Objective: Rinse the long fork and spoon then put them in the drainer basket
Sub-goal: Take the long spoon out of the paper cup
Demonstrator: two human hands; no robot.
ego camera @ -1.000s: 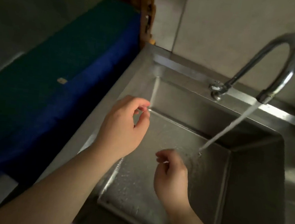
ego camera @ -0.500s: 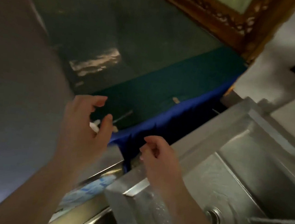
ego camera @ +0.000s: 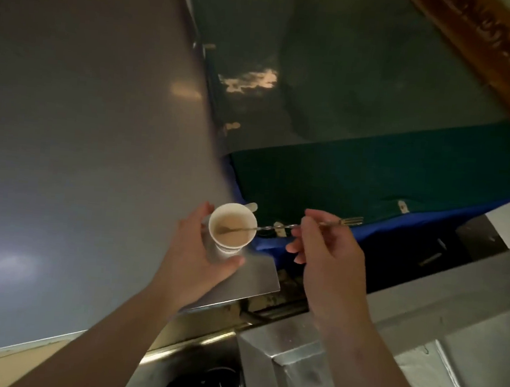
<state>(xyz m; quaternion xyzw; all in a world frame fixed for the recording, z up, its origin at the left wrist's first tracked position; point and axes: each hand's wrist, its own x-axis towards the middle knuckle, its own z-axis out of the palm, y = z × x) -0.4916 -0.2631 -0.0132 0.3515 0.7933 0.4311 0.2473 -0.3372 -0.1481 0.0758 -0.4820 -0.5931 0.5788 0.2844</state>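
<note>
Big grey counter (ego camera: 82, 147) on the left, steel sink (ego camera: 419, 346) corner bottom right. Left hand (ego camera: 194, 259) is wrapped around a paper cup (ego camera: 230, 226) holding beige liquid. Right hand (ego camera: 328, 255) pinches the long fork (ego camera: 306, 225) mid-handle, tines pointing right, other end dipped in the cup.

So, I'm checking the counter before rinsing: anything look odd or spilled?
No spill shows. The paper cup holds pale residue with a utensil left in it; the fork points away from the sink.
</note>
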